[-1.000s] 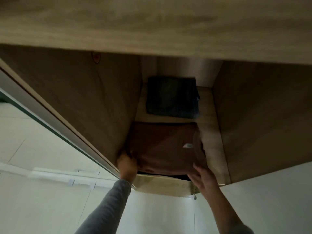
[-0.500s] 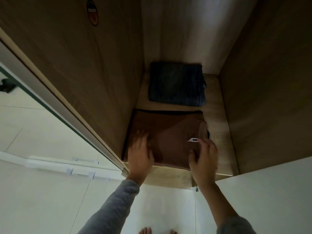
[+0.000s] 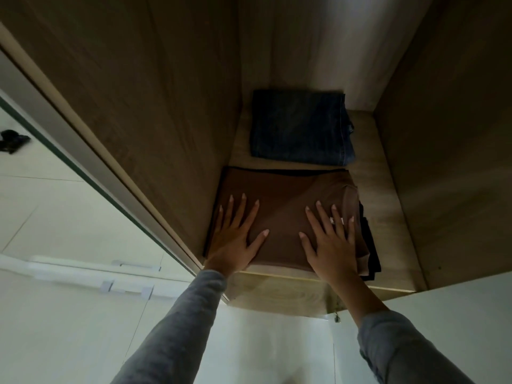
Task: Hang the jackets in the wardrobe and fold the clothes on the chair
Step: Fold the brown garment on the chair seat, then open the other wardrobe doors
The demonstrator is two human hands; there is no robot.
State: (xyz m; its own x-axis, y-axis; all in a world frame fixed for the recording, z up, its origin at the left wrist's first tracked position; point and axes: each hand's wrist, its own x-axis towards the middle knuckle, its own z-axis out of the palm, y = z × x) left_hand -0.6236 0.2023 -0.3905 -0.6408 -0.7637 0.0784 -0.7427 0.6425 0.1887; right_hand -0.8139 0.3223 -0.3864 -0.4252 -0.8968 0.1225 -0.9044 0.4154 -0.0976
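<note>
My left hand (image 3: 235, 239) and right hand (image 3: 331, 245) lie flat, fingers spread, clasping nothing, pressing the folded brown garment (image 3: 282, 198) at the front edge of the wardrobe shelf (image 3: 374, 195), folded jeans (image 3: 299, 128) behind. Soft, light cloth, I judge; best lifted from beneath both side edges.

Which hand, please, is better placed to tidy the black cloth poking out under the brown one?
Likely the right hand: it lies flat on the brown cloth beside the black cloth; the left hand is farther.
</note>
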